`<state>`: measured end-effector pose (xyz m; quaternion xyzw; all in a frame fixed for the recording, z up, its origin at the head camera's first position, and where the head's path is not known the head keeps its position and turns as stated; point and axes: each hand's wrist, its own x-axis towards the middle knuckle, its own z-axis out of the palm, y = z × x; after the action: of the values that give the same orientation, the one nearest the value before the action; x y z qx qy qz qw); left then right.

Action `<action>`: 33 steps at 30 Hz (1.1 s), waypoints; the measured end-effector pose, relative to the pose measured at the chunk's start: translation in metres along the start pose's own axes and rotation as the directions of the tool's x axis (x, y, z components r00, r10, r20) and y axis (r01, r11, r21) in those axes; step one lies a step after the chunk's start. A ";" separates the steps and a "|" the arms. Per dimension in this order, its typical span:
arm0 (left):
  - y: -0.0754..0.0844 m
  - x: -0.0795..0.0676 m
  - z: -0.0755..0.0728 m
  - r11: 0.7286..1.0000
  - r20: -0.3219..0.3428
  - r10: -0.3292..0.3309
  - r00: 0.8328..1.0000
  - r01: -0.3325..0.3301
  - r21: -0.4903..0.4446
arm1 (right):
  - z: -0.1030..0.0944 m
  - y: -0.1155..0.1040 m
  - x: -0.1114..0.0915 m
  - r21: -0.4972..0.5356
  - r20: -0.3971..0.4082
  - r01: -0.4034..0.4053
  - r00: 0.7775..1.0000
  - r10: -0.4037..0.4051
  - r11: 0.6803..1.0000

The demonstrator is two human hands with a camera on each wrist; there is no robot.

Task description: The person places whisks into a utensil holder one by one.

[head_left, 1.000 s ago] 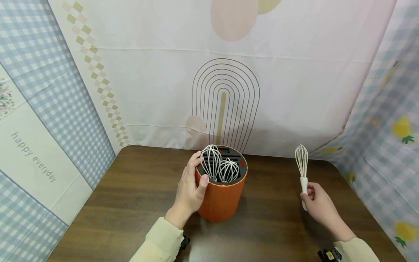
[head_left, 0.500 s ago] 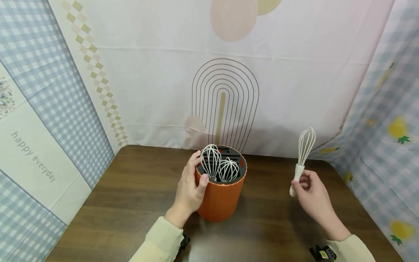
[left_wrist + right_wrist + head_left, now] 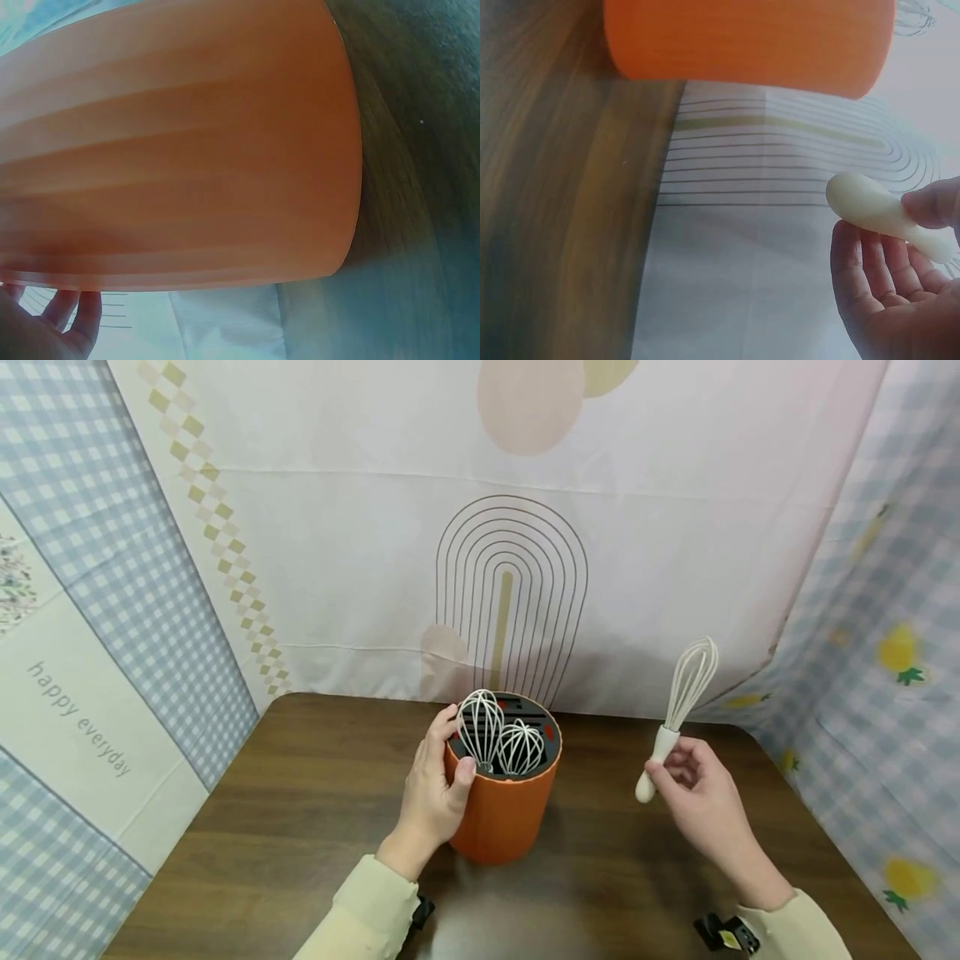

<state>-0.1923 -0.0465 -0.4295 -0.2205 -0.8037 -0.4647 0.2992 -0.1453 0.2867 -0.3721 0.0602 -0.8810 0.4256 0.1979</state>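
Note:
An orange ribbed utensil holder (image 3: 498, 822) with a black slotted top stands upright on the table. My left hand (image 3: 433, 789) grips its left side near the rim, thumb in front and fingers round the back; the left wrist view is filled by its orange wall (image 3: 187, 150). Two wire whisks, a taller one (image 3: 480, 731) and a smaller one (image 3: 520, 748), stand in it, heads up, handles hidden inside. To the right, raised over the table, my right hand (image 3: 708, 802) pinches a third whisk by its white handle (image 3: 663, 750). Its wire head tilts up and right, its rounded handle end (image 3: 847, 196) pointing down-left.
The brown wooden table (image 3: 300, 827) reaches back to a pale patterned cloth (image 3: 360, 568). Blue checked cloths hang on the left (image 3: 172, 610) and on the right (image 3: 840, 760). Small black devices sit at both wrists.
My right hand has lifted the whisk and moved it left, toward the holder, while the whisk has tilted further, head to the right. My left hand has kept its grip on the holder.

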 end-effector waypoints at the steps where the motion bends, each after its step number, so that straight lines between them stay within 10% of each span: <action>1: 0.000 0.000 0.000 1.000 -0.002 0.000 1.000 0.000 -0.001 | 0.000 -0.003 0.000 0.005 0.002 0.007 1.000 -0.007 1.000; 33: -0.002 0.000 0.000 1.000 -0.003 0.008 1.000 -0.008 0.013 | 0.032 -0.053 0.024 0.293 0.070 0.095 0.990 -0.121 0.951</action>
<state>-0.1934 -0.0478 -0.4303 -0.2212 -0.8052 -0.4587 0.3039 -0.1624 0.2300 -0.3417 0.1552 -0.8125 0.5351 0.1714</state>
